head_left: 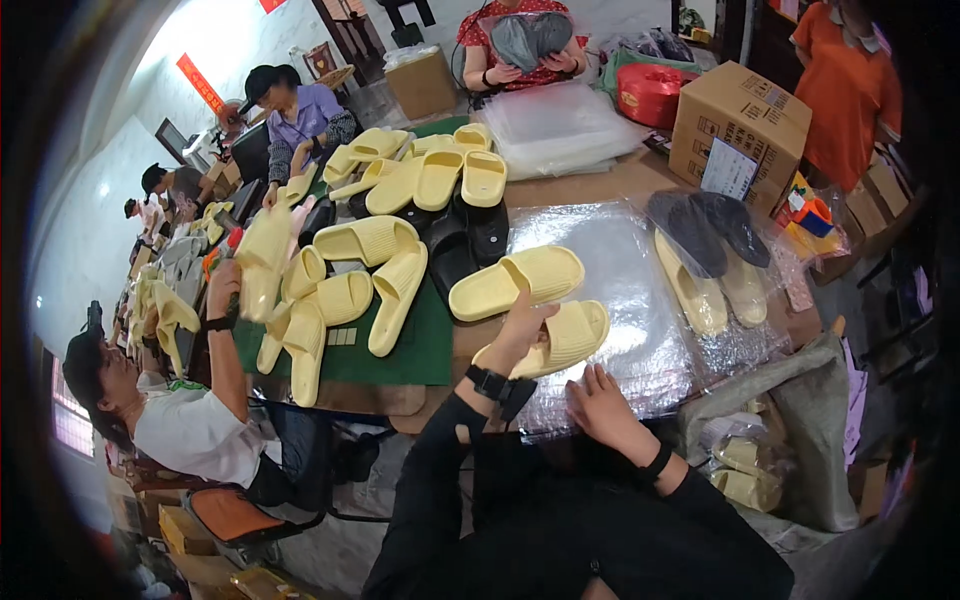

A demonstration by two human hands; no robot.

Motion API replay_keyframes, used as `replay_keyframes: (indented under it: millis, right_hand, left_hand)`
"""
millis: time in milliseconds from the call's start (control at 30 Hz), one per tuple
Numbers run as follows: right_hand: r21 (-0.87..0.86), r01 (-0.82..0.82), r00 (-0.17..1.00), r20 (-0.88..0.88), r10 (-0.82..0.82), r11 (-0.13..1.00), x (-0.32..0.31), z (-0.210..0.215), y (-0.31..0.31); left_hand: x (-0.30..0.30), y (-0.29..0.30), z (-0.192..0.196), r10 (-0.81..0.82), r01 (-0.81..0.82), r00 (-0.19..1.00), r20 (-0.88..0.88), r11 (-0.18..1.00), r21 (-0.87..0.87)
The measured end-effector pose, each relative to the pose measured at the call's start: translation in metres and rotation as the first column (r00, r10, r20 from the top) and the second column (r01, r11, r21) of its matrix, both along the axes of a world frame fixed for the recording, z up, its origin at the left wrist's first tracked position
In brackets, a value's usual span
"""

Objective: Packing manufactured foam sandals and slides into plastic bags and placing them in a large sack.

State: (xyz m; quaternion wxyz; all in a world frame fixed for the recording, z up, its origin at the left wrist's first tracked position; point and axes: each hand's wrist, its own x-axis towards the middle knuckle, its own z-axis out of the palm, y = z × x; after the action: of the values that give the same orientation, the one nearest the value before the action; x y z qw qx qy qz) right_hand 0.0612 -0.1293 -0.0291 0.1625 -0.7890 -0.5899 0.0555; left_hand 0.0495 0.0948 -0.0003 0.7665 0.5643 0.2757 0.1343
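Observation:
My left hand [522,333] grips a pale yellow slipper [577,338] at its strap, over a stack of clear plastic bags [640,360]. Just beyond it a second yellow slipper [540,275] lies across the stack's left edge. Flat on the near part of the bags rests my right hand [603,408], its fingers apart and holding nothing. Farther right, a bagged pair of slippers [690,285] shows pale soles, with dark grey slippers [705,230] above them. Several more yellow slippers [398,290] and black slippers [450,255] are heaped left of the bags.
A green mat [400,370] lies under the heap. At the back are more clear bags [560,125], a cardboard box [740,130] and a red roll [645,95]. A sack [800,420] with bagged slippers stands at right. Co-workers [200,430] sit along the left; others are behind.

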Motion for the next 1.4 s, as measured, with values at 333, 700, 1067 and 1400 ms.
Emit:
replay_keyframes:
  millis: [333, 700, 1067, 1400]
  right_hand:
    - [0.004, 0.012, 0.995, 0.098, -0.013, 1.0, 0.0, -0.012, -0.006]
    - [-0.04, 0.033, 0.999, -0.003, -0.033, 0.999, -0.002, -0.005, 0.0]
    - [-0.02, -0.122, 0.948, -0.298, 0.11, 0.992, 0.017, 0.045, -0.004]
    - [-0.019, 0.189, 0.964, -0.184, -0.189, 0.982, 0.083, 0.06, 0.04]
  left_hand:
    - [0.025, -0.047, 0.029, 0.057, -0.031, 0.995, 0.088, 0.96, -0.279]
    - [0.027, -0.06, 0.06, -0.16, 0.227, 0.973, 0.167, 0.806, -0.547]
    - [-0.081, -0.08, 0.036, -0.277, 0.604, 0.784, -0.555, 0.134, 0.786]
    - [-0.106, -0.089, -0.01, -0.325, 0.416, 0.844, -0.426, -0.103, 0.904]
